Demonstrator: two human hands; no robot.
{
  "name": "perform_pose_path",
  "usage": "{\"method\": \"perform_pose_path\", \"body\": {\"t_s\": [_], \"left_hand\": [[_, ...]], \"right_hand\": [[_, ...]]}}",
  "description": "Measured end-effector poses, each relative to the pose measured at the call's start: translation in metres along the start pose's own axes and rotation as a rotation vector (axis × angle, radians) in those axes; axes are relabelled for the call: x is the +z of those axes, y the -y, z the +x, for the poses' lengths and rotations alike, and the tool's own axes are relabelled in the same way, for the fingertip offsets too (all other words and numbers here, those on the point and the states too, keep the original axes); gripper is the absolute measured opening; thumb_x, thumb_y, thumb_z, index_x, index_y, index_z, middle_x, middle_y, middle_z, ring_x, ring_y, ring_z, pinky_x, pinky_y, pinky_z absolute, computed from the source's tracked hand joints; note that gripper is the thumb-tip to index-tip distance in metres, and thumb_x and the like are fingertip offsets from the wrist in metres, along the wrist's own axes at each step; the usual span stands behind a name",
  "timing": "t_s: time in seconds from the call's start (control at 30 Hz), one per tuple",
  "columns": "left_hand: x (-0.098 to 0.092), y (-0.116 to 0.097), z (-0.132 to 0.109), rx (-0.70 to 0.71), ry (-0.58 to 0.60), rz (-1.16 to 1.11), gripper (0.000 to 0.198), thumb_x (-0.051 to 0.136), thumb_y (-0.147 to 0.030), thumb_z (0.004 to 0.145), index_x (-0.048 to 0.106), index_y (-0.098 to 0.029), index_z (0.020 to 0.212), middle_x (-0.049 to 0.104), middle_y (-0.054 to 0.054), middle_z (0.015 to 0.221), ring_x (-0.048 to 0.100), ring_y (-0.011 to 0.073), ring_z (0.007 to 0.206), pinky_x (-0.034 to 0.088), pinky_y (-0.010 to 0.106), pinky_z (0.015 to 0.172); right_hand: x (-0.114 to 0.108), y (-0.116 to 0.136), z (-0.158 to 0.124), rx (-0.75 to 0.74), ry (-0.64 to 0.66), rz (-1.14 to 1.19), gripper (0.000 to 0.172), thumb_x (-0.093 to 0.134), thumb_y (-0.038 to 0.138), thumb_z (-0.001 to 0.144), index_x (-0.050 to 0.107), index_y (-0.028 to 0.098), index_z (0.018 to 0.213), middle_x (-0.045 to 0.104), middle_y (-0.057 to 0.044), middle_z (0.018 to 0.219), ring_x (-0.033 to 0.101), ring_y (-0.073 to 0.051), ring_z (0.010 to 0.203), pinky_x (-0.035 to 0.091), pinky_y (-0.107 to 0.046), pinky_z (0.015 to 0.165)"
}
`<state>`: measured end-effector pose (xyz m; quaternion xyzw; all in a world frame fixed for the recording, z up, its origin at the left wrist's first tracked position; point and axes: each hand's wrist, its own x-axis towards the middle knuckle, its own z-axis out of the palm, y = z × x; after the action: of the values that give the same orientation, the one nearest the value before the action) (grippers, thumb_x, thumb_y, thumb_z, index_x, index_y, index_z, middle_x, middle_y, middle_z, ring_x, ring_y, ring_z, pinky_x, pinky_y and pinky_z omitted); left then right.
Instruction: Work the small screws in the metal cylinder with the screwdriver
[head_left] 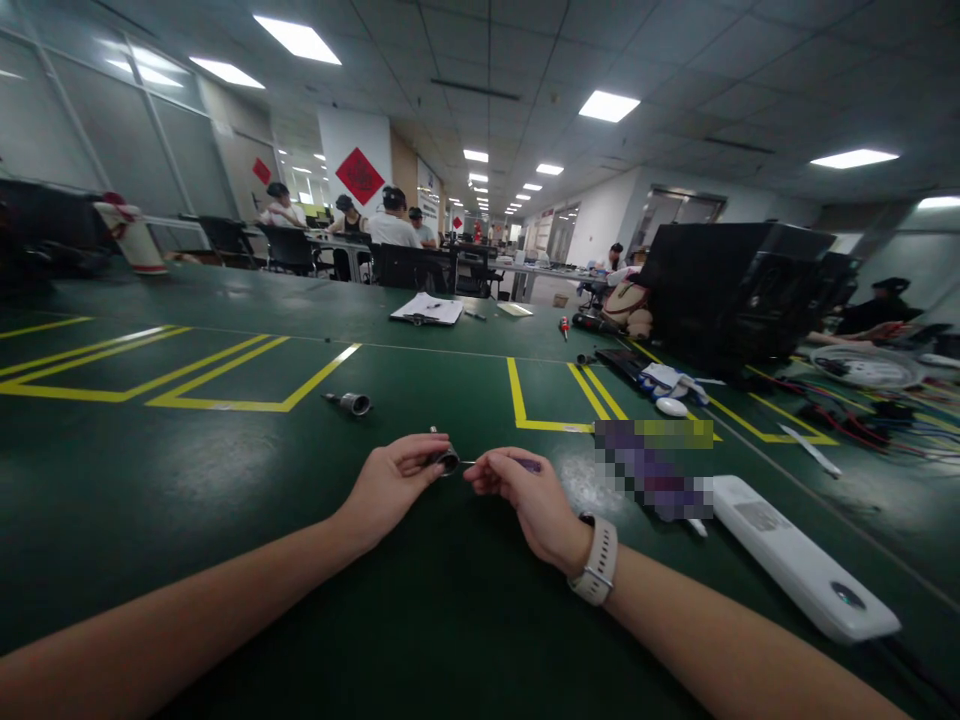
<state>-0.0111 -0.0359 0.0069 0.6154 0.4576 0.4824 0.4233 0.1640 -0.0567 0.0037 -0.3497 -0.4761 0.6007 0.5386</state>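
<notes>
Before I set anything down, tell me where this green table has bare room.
The green table is bare between the left forearm and the yellow tape, and between the clipboard and the right hand. It is crowded at right: black case, cables, long white device.

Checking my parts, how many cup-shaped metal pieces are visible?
2: a held cup in the left hand, and a loose cup lying on the green table beyond that hand. The small dark piece farther right is too unclear to count.
</notes>
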Motion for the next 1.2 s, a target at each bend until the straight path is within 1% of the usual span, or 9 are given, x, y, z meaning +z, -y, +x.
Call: {"method": "perform_pose_path", "body": {"t_s": [0.23,0.47,0.6,0.7,0.77,0.87,0.97,1.07,1.2], "left_hand": [[-0.003,0.008,0.002,0.046,0.023,0.001,0.024,0.067,-0.018,0.061,0.070,-0.022,0.085,0.062,0.005,0.114,0.059,0.0237,0.104,0.048,0.039,0.092],[0.001,0.001,0.001,0.009,0.027,0.027,0.025,0.069,-0.020,0.059,0.070,-0.019,0.084,0.064,0.007,0.111,0.059,0.0241,0.103,0.047,0.038,0.092],[0.001,-0.001,-0.001,-0.030,0.045,0.065,0.029,0.066,-0.026,0.067,0.067,-0.020,0.096,0.068,0.006,0.101,0.064,0.0220,0.090,0.054,0.034,0.076],[0.000,-0.002,-0.002,0.006,0.055,0.127,0.030,0.061,-0.031,0.072,0.065,-0.021,0.100,0.069,0.005,0.096,0.064,0.0214,0.083,0.053,0.029,0.062],[0.000,-0.003,-0.003,0.034,0.066,0.182,0.030,0.059,-0.034,0.074,0.065,-0.022,0.101,0.068,0.006,0.097,0.063,0.0214,0.083,0.052,0.027,0.058],[0.001,-0.001,-0.002,0.043,0.134,0.270,0.040,0.064,-0.033,0.069,0.061,-0.021,0.107,0.066,0.006,0.103,0.063,0.0212,0.082,0.052,0.030,0.061],[0.000,0.004,-0.001,0.120,0.196,0.367,0.046,0.068,-0.028,0.063,0.060,-0.020,0.108,0.064,0.006,0.106,0.062,0.0220,0.086,0.052,0.034,0.069],[0.000,0.006,0.000,0.175,0.171,0.431,0.043,0.067,-0.031,0.065,0.061,-0.021,0.106,0.065,0.006,0.103,0.061,0.0228,0.088,0.051,0.035,0.072],[0.001,0.002,-0.002,0.151,0.120,0.405,0.044,0.067,-0.035,0.064,0.060,-0.020,0.105,0.065,0.006,0.100,0.062,0.0232,0.086,0.051,0.036,0.072]], "right_hand": [[0.000,0.003,-0.003,-0.033,0.054,-0.149,0.021,0.063,0.033,0.073,0.068,0.014,0.080,0.067,-0.006,0.083,0.060,-0.015,0.078,0.045,-0.031,0.075],[-0.005,0.001,0.000,0.026,0.030,-0.008,0.021,0.059,0.032,0.076,0.067,0.012,0.074,0.067,-0.006,0.075,0.060,-0.014,0.072,0.045,-0.031,0.072],[-0.008,0.002,0.003,0.079,0.046,0.106,0.019,0.059,0.030,0.075,0.065,0.012,0.072,0.068,-0.005,0.071,0.060,-0.014,0.066,0.045,-0.030,0.069],[-0.011,0.003,0.005,0.122,0.047,0.188,0.019,0.058,0.028,0.075,0.064,0.011,0.070,0.068,-0.006,0.067,0.060,-0.013,0.061,0.045,-0.029,0.067],[-0.012,0.003,0.006,0.142,0.056,0.214,0.019,0.058,0.029,0.075,0.063,0.011,0.071,0.069,-0.006,0.068,0.061,-0.013,0.060,0.045,-0.029,0.067],[-0.014,0.002,0.006,0.152,0.073,0.241,0.020,0.058,0.030,0.075,0.063,0.010,0.072,0.069,-0.007,0.069,0.061,-0.013,0.061,0.045,-0.028,0.067],[-0.015,0.002,0.007,0.150,0.093,0.237,0.021,0.057,0.030,0.076,0.063,0.010,0.072,0.070,-0.007,0.069,0.061,-0.013,0.060,0.045,-0.027,0.066],[-0.015,0.003,0.007,0.154,0.111,0.243,0.021,0.056,0.030,0.076,0.063,0.011,0.072,0.070,-0.007,0.070,0.061,-0.012,0.060,0.044,-0.027,0.066],[-0.013,0.003,0.005,0.118,0.099,0.243,0.021,0.056,0.031,0.077,0.063,0.011,0.072,0.070,-0.007,0.071,0.061,-0.012,0.061,0.045,-0.027,0.066]]}}
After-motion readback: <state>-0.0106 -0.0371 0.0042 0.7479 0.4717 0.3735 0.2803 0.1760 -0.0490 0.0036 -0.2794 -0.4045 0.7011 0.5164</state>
